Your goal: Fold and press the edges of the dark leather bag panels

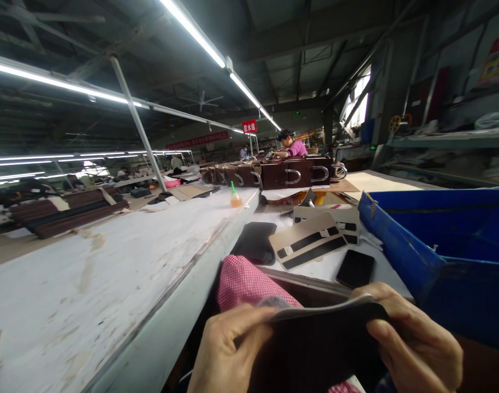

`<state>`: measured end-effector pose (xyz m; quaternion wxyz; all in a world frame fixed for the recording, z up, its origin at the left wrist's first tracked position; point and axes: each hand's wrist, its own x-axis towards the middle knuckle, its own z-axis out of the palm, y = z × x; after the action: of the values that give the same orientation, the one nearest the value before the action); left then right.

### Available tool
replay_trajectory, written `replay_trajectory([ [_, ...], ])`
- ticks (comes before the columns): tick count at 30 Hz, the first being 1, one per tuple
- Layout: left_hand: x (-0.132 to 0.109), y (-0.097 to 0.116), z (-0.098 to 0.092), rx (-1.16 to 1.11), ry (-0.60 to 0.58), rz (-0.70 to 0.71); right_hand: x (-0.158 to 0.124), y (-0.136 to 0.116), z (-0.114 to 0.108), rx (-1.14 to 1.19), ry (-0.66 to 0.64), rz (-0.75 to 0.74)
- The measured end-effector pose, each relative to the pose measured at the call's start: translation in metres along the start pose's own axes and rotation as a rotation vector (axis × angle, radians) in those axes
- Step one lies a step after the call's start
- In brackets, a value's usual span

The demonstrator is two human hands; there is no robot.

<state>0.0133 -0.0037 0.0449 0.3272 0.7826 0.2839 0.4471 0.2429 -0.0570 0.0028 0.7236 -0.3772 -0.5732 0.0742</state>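
Left hand [233, 344]: we pinched the left end of the black sheet [315, 349].
Right hand [417, 338]: we pinched the sheet's right end.
Black sheet: we held it between both hands, nearer than the pink checked cloth [249, 281].
Phone [356, 268]: we had it beyond the right hand, near the beige panels [310, 228].
Blue bin [401, 259]: at our right.
Bottle [235, 198]: we saw it upright on the counter [130, 273].

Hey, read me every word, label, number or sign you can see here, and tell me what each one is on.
"胶水组": on the red hanging sign.
Long red banner behind it: lettering too small and blurred to read.
Poster at upper right: too blurred to read.
Black piece being held: no writing visible.
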Motion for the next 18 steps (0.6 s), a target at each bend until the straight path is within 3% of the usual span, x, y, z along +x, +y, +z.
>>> replay_trajectory([
  [3,-0.003,0.003,-0.002,0.111,0.031,0.065,0.002,0.004,0.001,0.056,0.016,0.205],
  [6,-0.009,-0.005,-0.003,0.219,-0.014,0.157,0.006,0.01,0.007,0.173,0.021,0.489],
  [8,-0.012,-0.012,-0.003,0.235,-0.036,0.184,0.009,0.012,0.013,0.243,0.028,0.596],
  [14,-0.013,-0.018,-0.002,0.229,0.018,0.309,0.011,0.014,0.02,0.34,0.065,0.63],
  [18,-0.015,-0.023,-0.001,0.065,-0.009,0.358,0.009,0.012,0.019,0.316,0.096,0.57],
])
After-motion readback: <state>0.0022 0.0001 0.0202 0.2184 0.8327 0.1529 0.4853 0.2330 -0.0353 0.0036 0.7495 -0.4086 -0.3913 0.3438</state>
